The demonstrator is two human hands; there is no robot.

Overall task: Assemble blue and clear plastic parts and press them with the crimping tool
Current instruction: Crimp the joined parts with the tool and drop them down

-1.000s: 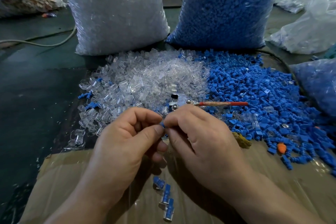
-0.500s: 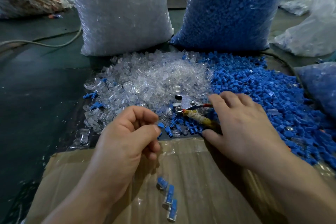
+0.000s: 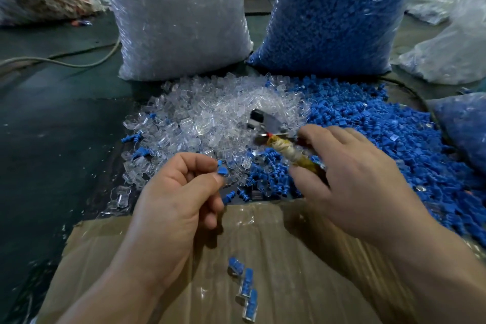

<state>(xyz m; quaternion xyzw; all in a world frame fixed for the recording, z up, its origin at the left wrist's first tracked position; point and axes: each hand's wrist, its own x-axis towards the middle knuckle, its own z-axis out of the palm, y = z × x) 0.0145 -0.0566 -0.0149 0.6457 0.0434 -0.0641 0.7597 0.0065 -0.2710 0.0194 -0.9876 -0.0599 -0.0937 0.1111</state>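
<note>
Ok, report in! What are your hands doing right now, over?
Left hand pinches blue part. Right hand grips crimping tool by taped handle, head over clear parts pile. Nothing between hands.

Blue part [image 3: 222,169] in left hand [image 3: 181,197] (fingertips [image 3: 214,180])

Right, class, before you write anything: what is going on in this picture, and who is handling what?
A person is working at two heaps, clear plastic parts and blue plastic parts. The left hand pinches a small blue part. The right hand grips the wrapped handle of the crimping tool, whose head lies on the heaps. Four joined pieces lie on the cardboard in front. The pinched part has not yet been pressed.
</note>
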